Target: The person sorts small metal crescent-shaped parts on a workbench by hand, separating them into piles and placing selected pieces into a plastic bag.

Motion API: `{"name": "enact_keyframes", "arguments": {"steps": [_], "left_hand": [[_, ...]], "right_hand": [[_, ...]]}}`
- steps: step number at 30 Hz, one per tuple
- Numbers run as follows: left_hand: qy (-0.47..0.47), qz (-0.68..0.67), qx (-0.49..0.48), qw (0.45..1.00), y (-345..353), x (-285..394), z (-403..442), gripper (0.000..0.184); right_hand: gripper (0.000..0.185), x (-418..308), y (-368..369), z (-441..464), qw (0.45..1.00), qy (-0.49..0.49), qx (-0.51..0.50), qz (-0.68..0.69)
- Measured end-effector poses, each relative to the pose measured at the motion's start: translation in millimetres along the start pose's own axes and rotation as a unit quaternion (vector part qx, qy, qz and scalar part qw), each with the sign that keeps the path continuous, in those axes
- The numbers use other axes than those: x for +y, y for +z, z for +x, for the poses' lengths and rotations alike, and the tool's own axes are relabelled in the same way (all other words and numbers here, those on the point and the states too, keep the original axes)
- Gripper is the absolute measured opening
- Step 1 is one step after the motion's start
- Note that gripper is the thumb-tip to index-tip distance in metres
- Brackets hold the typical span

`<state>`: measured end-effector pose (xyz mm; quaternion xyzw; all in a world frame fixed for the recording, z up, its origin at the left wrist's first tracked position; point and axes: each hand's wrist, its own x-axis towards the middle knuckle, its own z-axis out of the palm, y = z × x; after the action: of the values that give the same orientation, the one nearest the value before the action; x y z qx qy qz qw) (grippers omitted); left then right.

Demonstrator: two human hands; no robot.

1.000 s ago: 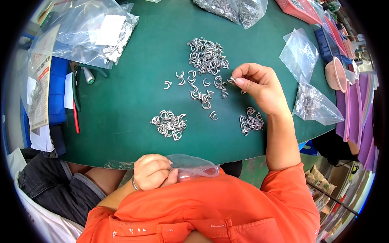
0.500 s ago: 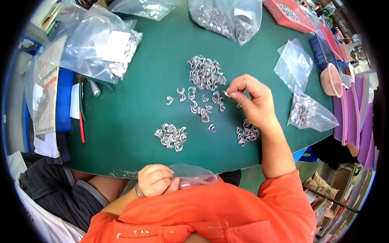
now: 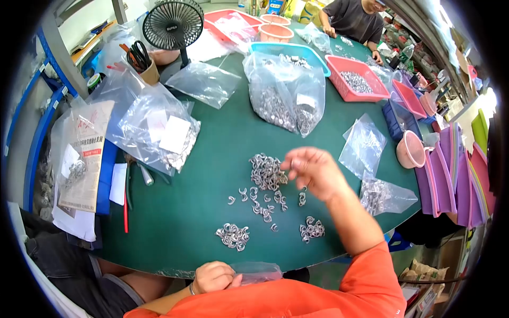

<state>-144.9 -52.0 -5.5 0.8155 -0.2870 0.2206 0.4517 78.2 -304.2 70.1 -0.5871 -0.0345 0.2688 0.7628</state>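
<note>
My right hand (image 3: 316, 172) is raised beside the main heap of small C-shaped metal pieces (image 3: 266, 170). Thumb and forefinger pinch one C-shaped metal piece (image 3: 293, 165), partly hidden by the fingers. Loose pieces (image 3: 265, 211) lie scattered below that heap. Two smaller piles rest nearer me, a left pile (image 3: 233, 236) and a right pile (image 3: 312, 229). At the table's front edge, my left hand (image 3: 214, 276) is closed on the edge of a clear plastic bag (image 3: 258, 271), which lies against my orange shirt.
Large filled plastic bags stand at the back (image 3: 283, 100) and left (image 3: 159, 132). A black fan (image 3: 174, 25), a pink basket (image 3: 356, 79) and a blue tray (image 3: 290, 49) are farther back. Another bag of parts (image 3: 384, 196) lies right. A person (image 3: 355, 21) sits across the table.
The view has tilted up, so the fan, the trays and the person across the table now show. My right hand has shifted toward the main heap. My left hand stays on the bag.
</note>
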Motion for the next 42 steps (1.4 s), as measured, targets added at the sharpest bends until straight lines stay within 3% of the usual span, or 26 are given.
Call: {"name": "enact_keyframes", "arguments": {"steps": [2,4,5,8,10,13,14,16,18,20,24,30,35,39,41,42], "left_hand": [[-0.006,-0.011,0.007,1.000,1,-3,-2,0.021],[-0.012,-0.020,0.006,1.000,1,-2,0,0.020],[-0.015,-0.022,0.010,1.000,-1,0,3,0.020],[-0.022,-0.029,0.002,0.999,-2,-1,5,0.020],[-0.041,-0.046,-0.019,0.998,-3,-3,3,0.019],[-0.033,-0.038,-0.002,0.999,-2,1,4,0.021],[-0.048,-0.042,-0.003,0.998,-2,2,6,0.020],[-0.047,-0.041,-0.010,0.998,-1,2,2,0.020],[-0.053,-0.022,-0.004,0.998,0,2,2,0.020],[-0.050,-0.017,-0.002,0.999,2,1,2,0.020],[-0.049,-0.005,-0.010,0.999,1,2,1,0.019],[-0.040,0.012,-0.015,0.999,2,4,3,0.019],[-0.046,0.007,-0.013,0.999,2,5,3,0.019],[-0.048,0.020,-0.030,0.998,0,6,4,0.018],[-0.048,0.023,-0.028,0.998,1,6,4,0.018],[-0.049,0.022,-0.028,0.998,1,6,4,0.019]], "right_hand": [[0.019,-51,1,23,0.988,-0.107,0.042,-0.100],[0.019,-98,-14,67,0.972,-0.204,0.081,-0.089],[0.020,-119,-1,86,0.958,-0.230,0.163,0.046],[0.021,-158,-43,141,0.948,-0.227,0.224,-0.017],[0.020,-153,-47,143,0.932,-0.264,0.239,-0.061],[0.021,-125,-55,113,0.937,-0.276,0.122,-0.178],[0.014,-112,-45,79,0.956,-0.193,0.132,-0.177],[0.014,-84,-36,29,0.888,-0.155,0.080,-0.426],[0.010,-54,-36,-3,0.888,-0.058,0.041,-0.455],[0.012,-10,-44,-20,0.878,-0.085,0.051,-0.468],[0.013,34,-32,-34,0.808,-0.135,0.103,-0.564],[0.014,44,-32,-37,0.797,-0.183,0.106,-0.566],[0.024,43,-29,-36,0.886,-0.142,0.131,-0.422],[0.019,44,-34,-37,0.886,-0.163,0.137,-0.411],[0.015,43,-38,-36,0.824,-0.199,0.174,-0.501],[0.015,44,-38,-31,0.824,-0.200,0.173,-0.502]]}}
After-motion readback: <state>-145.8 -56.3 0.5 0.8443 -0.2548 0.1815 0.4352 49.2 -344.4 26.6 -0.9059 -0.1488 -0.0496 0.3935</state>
